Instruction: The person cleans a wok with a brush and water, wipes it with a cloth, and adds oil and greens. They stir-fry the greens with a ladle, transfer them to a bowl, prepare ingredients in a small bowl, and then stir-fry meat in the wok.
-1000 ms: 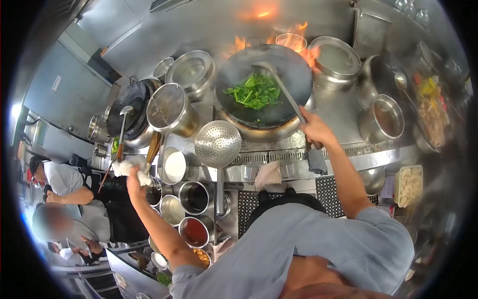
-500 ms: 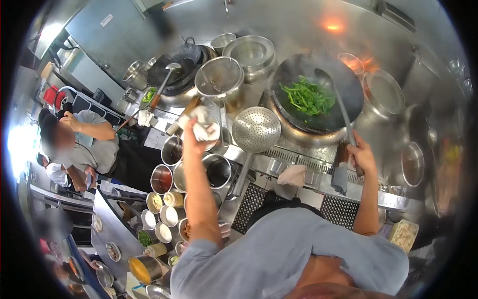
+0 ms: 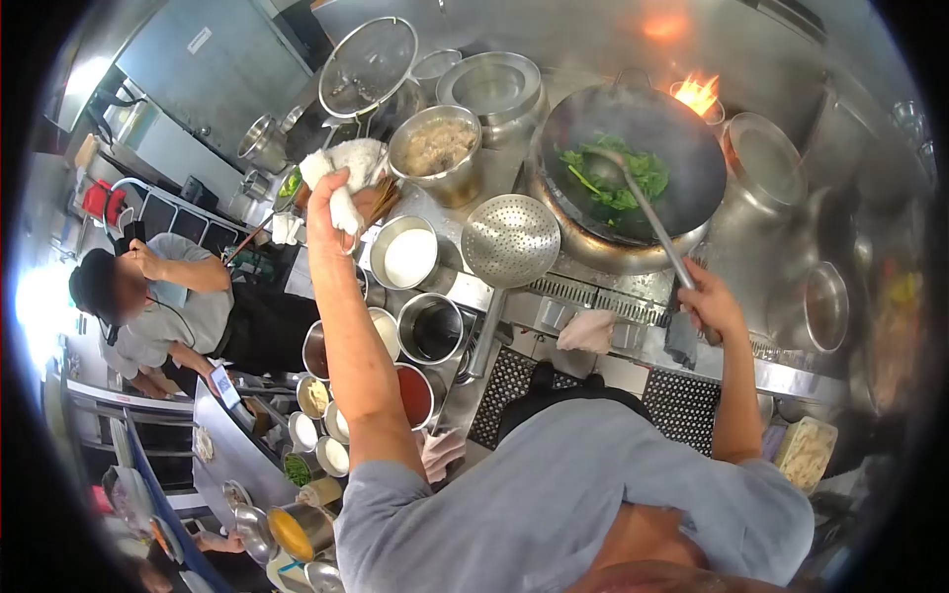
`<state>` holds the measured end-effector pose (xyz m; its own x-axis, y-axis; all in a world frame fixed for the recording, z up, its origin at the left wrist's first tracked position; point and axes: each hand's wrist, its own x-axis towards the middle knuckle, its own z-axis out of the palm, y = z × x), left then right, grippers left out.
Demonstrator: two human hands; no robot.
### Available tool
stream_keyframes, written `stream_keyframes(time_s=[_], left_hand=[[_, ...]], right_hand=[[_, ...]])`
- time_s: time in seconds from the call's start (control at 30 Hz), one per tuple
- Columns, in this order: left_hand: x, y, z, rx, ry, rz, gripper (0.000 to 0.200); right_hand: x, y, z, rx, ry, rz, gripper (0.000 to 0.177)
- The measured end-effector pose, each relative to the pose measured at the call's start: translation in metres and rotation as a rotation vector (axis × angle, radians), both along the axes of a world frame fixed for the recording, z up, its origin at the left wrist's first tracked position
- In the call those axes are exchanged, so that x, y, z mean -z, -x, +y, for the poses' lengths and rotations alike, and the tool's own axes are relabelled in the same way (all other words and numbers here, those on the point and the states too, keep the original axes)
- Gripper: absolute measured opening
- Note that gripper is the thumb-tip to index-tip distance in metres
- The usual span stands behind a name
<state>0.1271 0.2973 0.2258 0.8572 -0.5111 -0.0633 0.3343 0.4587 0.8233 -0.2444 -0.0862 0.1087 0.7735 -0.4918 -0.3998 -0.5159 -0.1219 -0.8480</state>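
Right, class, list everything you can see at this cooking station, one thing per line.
wok: one, dark, on the burner, top right.
greens: one heap, green, inside the wok.
flame: one, orange, behind the wok.
skimmer: one, silver, lying left of the wok.
pot: one, steel, holding pale food, above the skimmer.
tubs: several, steel, below the skimmer.
co-worker: one, grey shirt, far left.
left hand: one, raised, gripping a white cloth.
right hand: one, gripping the ladle by its handle, bowl among the greens.
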Motion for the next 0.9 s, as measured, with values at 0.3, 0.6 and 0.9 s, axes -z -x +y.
stream_keyframes(time_s=[0.3,0.6,0.9], left_hand=[[0.141,-0.007,-0.002,-0.038,-0.359,0.071,0.035],[0.067,0.037,-0.005,-0.363,-0.409,-0.328,0.046],[0.205,0.163,-0.235,0.522,-0.075,0.515,0.043]], right_hand=[[0.019,-0.053,-0.046,-0.137,0.645,-0.028,0.068],[-0.013,0.076,-0.02,0.071,0.723,0.229,0.071],[-0.114,0.124,0.022,-0.013,-0.082,0.086,0.064]])
